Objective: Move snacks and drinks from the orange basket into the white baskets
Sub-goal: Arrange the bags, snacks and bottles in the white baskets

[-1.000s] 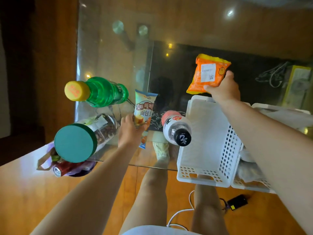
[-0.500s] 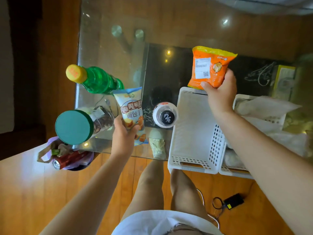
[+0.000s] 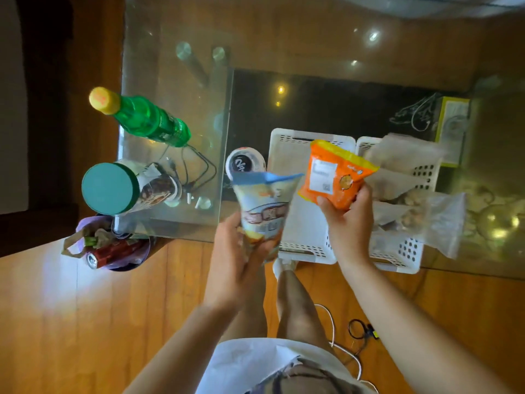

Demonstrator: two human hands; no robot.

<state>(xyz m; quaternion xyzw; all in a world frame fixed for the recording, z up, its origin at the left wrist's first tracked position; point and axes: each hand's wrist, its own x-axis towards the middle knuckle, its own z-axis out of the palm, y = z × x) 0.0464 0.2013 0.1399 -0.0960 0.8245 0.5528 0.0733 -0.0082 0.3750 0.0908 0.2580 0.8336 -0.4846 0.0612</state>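
Observation:
My left hand (image 3: pixel 241 254) grips a blue-and-white snack pouch (image 3: pixel 262 203) by its lower end, held up at the near left corner of an empty white basket (image 3: pixel 295 155). My right hand (image 3: pixel 348 220) holds an orange snack packet (image 3: pixel 333 173) over that same basket. A second white basket (image 3: pixel 403 251) to the right holds clear bags of snacks. A white bottle with a black cap (image 3: pixel 245 163) stands just left of the empty basket. No orange basket is in view.
On the glass table (image 3: pixel 176 38) stand a green bottle with a yellow cap (image 3: pixel 142 118) and a teal-lidded jar (image 3: pixel 125 187) at the left. A purple bin (image 3: pixel 110 245) with rubbish sits on the wooden floor below. Cables lie by my legs.
Both hands have drawn back toward me. The orange packet came down from beyond the basket to above it, and the blue pouch moved right to the basket's near corner.

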